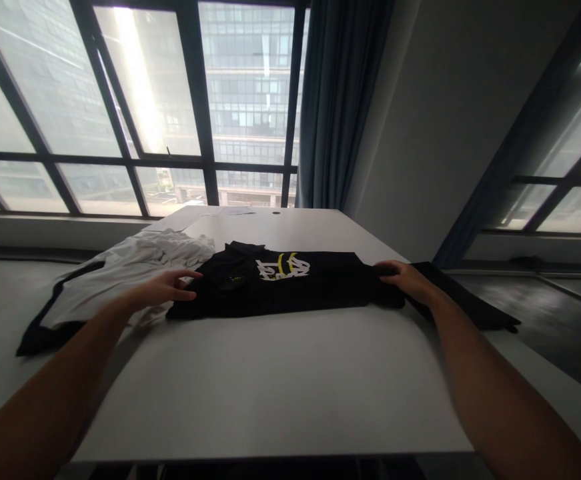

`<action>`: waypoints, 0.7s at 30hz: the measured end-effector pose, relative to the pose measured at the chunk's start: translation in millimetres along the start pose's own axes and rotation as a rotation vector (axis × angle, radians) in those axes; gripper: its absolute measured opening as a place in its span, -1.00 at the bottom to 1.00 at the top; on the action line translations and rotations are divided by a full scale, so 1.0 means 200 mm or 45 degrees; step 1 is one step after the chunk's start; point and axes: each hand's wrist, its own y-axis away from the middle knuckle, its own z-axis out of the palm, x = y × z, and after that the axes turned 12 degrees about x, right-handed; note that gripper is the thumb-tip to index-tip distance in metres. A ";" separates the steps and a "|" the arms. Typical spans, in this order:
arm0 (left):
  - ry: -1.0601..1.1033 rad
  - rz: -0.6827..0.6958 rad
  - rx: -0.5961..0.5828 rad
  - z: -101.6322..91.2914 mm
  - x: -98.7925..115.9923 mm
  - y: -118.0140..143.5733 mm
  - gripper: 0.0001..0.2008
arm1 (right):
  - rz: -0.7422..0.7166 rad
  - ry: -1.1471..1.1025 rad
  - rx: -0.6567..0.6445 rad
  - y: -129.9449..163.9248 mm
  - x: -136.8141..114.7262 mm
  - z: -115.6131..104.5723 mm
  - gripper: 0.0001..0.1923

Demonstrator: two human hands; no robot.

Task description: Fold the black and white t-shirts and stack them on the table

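A black T-shirt with a white and yellow print lies partly folded across the middle of a white table. My left hand hovers at the shirt's left edge, fingers spread and pointing at the fabric, holding nothing. At the shirt's right end my right hand rests palm-down on the cloth, and I cannot tell whether the fingers pinch it. A black part of the shirt trails off past the table's right edge.
A pile of white clothing over a dark garment lies at the table's left. Papers lie at the far end. Large windows stand behind, a blue curtain and a grey wall to the right.
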 end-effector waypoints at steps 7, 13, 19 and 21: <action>-0.168 -0.195 0.001 0.01 -0.05 0.00 -0.10 | 0.169 0.394 0.121 0.02 -0.08 0.07 -0.42; -0.258 -0.076 -0.008 0.03 -0.06 -0.01 -0.14 | 0.333 0.145 -0.403 0.10 -0.08 -0.09 -0.09; -0.195 -0.018 0.024 -0.01 -0.09 -0.02 -0.17 | 0.141 0.370 -0.297 0.06 -0.06 -0.12 -0.30; -0.207 -0.062 0.018 -0.03 -0.09 -0.02 -0.18 | 0.095 0.519 -0.244 0.04 -0.04 -0.11 -0.35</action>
